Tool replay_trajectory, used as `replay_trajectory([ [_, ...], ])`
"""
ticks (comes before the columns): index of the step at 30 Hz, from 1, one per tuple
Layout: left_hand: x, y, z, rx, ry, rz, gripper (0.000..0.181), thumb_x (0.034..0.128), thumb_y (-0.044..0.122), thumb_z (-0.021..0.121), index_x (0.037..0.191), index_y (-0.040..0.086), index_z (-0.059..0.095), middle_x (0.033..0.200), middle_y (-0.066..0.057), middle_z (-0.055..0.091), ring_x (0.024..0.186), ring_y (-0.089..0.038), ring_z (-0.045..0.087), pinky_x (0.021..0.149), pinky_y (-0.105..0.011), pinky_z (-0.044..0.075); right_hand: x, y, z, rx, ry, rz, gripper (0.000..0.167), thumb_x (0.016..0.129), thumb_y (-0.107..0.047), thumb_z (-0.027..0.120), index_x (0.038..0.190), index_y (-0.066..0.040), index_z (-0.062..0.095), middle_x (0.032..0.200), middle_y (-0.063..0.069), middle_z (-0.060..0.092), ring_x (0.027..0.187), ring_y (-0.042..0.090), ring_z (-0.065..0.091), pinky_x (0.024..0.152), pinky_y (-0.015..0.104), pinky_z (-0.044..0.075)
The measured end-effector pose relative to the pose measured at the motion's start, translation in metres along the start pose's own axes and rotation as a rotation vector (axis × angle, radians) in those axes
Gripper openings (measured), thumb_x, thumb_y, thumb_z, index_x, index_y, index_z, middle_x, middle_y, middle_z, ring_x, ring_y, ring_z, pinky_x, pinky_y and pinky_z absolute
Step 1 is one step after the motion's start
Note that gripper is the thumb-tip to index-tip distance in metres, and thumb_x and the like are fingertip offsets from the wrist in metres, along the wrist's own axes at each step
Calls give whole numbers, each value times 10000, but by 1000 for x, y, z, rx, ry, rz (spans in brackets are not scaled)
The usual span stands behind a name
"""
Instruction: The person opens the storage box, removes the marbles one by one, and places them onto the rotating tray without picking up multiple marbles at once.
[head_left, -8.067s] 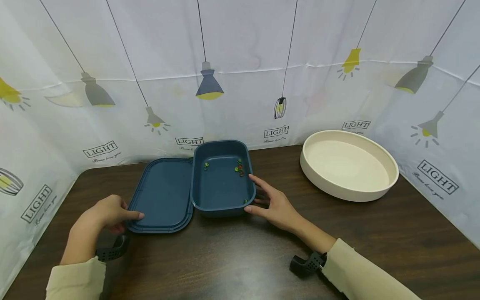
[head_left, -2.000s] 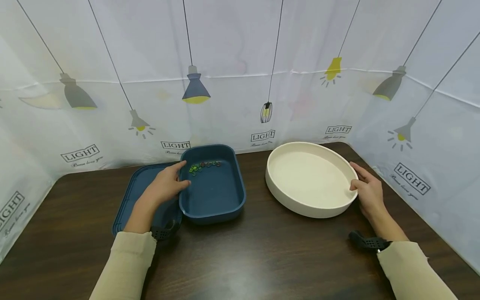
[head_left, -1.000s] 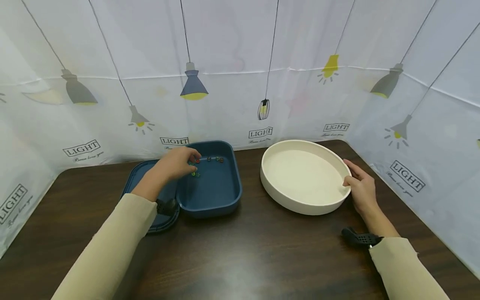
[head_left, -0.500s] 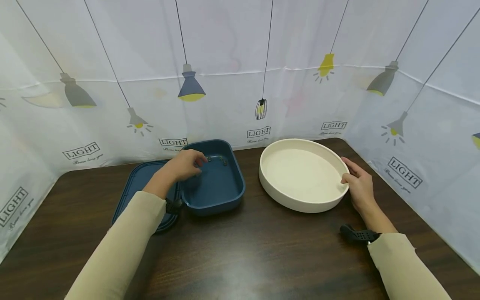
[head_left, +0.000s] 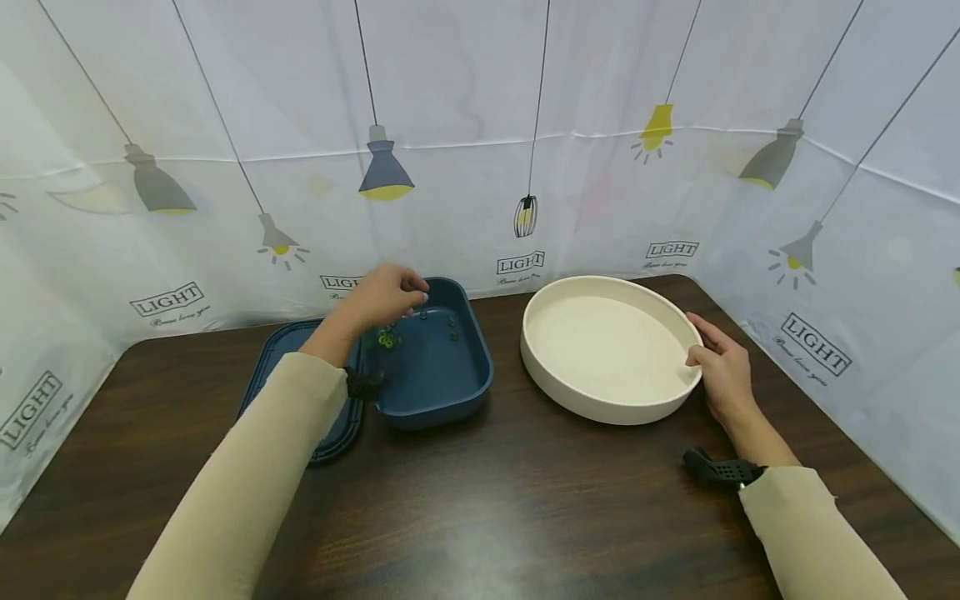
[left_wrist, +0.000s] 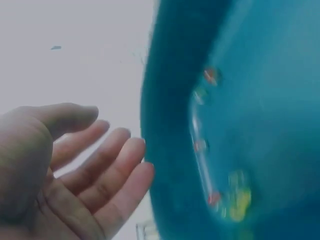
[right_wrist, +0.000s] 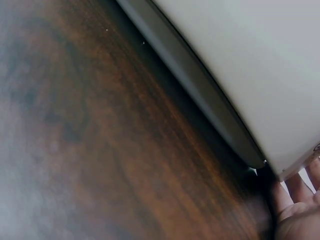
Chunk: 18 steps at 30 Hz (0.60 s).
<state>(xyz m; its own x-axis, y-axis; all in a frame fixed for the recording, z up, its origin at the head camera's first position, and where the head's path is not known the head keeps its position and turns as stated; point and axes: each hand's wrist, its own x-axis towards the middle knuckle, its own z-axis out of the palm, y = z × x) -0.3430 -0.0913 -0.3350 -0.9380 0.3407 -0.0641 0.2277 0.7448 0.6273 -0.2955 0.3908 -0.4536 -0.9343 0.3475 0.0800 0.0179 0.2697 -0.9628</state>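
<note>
While the left hand [head_left: 379, 298] — fingers relaxed — hovers above the far-left corner of the blue tub [head_left: 438, 375], the right hand [head_left: 723, 375] grips the cream tray [head_left: 611, 350] rightward of that tub

Blue box [head_left: 435, 375]: moulded plastic by appearance, smooth; a soft sheen is shown on the inner surface. Blue lid [head_left: 288, 337]: similar plastic, matt, its border ridged. Small beads [left_wrist: 239, 202]: translucent and shiny; whether glass or clear plastic is meant cannot be told. Round cream tray [head_left: 611, 354]: smooth, plastic-like, finished matt. Table [head_left: 465, 500]: dark wood grain, smooth and semi-gloss, by which a pale glare is reflected. Backdrop [head_left: 465, 83]: thin cloth-like sheet, printed, marked by creases. Sleeves [head_left: 247, 467]: matt cloth, softly wrinkled. Wrist straps [head_left: 727, 472]: black, rubber-like, pierced with small holes.
</note>
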Motion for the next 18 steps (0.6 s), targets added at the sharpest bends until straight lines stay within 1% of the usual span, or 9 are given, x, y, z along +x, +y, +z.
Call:
replay_trajectory([
  [3,6,9,7,-111,26,-59,356,1043,208,546,1334,20,629,1287,-195,657,1000,-286,699,778,-345,573,0,-1,0,-25,-3,0,772,788,100,471,1528,-118,452,1602,125,404,1371,106,482,824,15,429],
  [5,11,12,15,-165,29,-89,352,1043,203,547,1328,14,631,1294,-204,645,1020,-297,695,815,-344,581,0,-1,0,-36,-7,4,772,790,93,474,1531,-122,447,1604,120,401,1378,117,481,827,14,428],
  [7,16,12,23,-205,33,-115,338,1041,201,554,1312,18,640,1289,-206,646,1043,-322,688,841,-377,581,0,1,1,-52,-13,-6,772,790,87,477,1534,-119,442,1600,122,406,1382,131,482,833,18,431],
  [10,20,8,34,-213,33,-150,335,1042,222,552,1309,43,645,1294,-188,647,1090,-323,685,895,-417,575,-1,1,2,-44,-16,-14,778,781,94,478,1530,-113,446,1598,130,409,1388,148,480,838,24,432],
  [13,23,0,43,-183,30,-176,353,1038,245,559,1330,64,637,1292,-169,656,1078,-294,693,881,-400,577,0,1,2,-42,-11,-21,778,777,96,478,1526,-110,454,1592,138,416,1376,145,486,837,29,433],
  [14,24,-3,45,-169,26,-180,360,1037,253,559,1340,73,632,1296,-161,657,1066,-276,696,862,-376,577,0,0,2,-42,-7,-23,778,775,97,478,1524,-111,457,1590,140,419,1373,143,488,837,30,433],
  [18,28,-14,53,-180,11,-163,382,1030,246,575,1365,65,609,1302,-173,650,1032,-267,706,821,-343,583,0,-1,-1,-46,2,-26,774,778,97,477,1523,-114,460,1587,146,421,1366,138,492,837,30,431],
])
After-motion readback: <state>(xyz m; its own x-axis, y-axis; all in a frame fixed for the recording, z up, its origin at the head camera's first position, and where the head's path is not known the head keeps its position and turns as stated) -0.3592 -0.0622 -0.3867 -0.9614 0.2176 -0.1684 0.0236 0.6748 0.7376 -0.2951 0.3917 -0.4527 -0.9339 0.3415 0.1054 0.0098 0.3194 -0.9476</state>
